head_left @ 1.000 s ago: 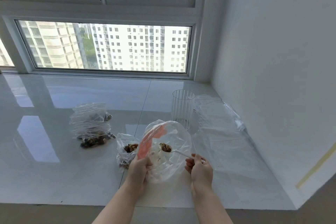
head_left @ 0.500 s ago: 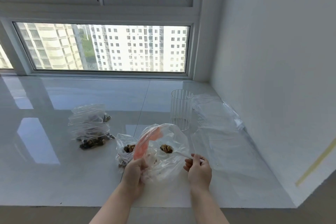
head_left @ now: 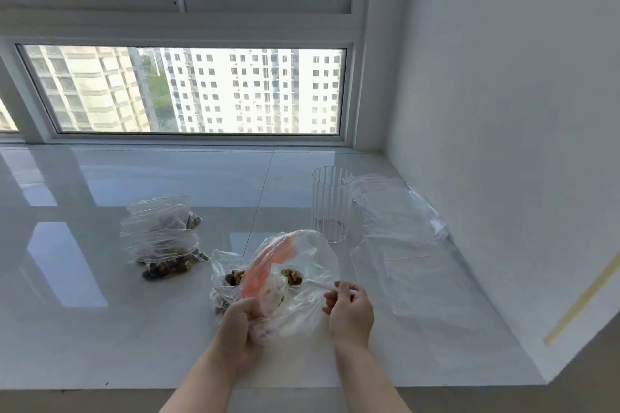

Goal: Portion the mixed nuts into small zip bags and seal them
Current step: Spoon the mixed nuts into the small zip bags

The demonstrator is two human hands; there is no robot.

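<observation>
White glossy sill [head_left: 100, 339] under a wide window, corner wall at right; contents listed near to far. Item: left hand [head_left: 240, 329], fingers curled round the gathered lower part of an open zip bag [head_left: 302, 298], apparently to keep its mouth lifted and spread; the mouth faces up and away from the person, its orange-red seal strip [head_left: 268, 265] running in an arc from the hand toward the far rim. Item: right hand [head_left: 350, 307], fingers pinched on the handle of a white plastic spoon [head_left: 315, 283]; long axis roughly level, bowl pointing left into the bag mouth, carrying a small load of mixed nuts [head_left: 291, 275], presumably about to be tipped in. Item: crumpled clear bag holding nuts [head_left: 231, 277], touching the held bag on its left, likely the supply. Item: filled small bags [head_left: 161, 241], heaped together further left, well apart from the hands; whether sealed cannot be told. Item: ribbed clear tumbler [head_left: 332, 204], upright, beyond the held bag. Item: flat unused bags [head_left: 402, 245], laid along the right wall.
</observation>
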